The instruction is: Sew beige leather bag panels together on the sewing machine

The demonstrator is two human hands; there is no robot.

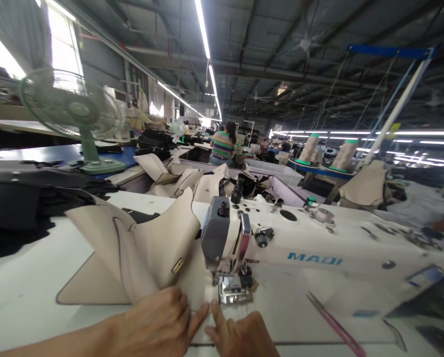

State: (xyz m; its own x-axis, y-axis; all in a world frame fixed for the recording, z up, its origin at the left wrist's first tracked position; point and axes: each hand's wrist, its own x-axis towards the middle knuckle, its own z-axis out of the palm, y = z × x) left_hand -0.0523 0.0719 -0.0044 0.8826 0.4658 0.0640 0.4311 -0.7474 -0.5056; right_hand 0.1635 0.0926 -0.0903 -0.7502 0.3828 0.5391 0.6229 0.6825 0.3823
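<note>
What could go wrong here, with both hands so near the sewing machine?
1. The right hand points a finger just before the presser foot; it might slip under the needle.
2. The beige piece stands folded up beside the machine head; it may drag or catch while the left hand presses it.

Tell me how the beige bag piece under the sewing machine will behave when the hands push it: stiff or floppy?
The beige bag piece probably feels fairly stiff: its folded panels stand up unsupported. It should slide easily on the smooth white table. The left hand lies flat on it, which suggests it bends under pressure.
</note>
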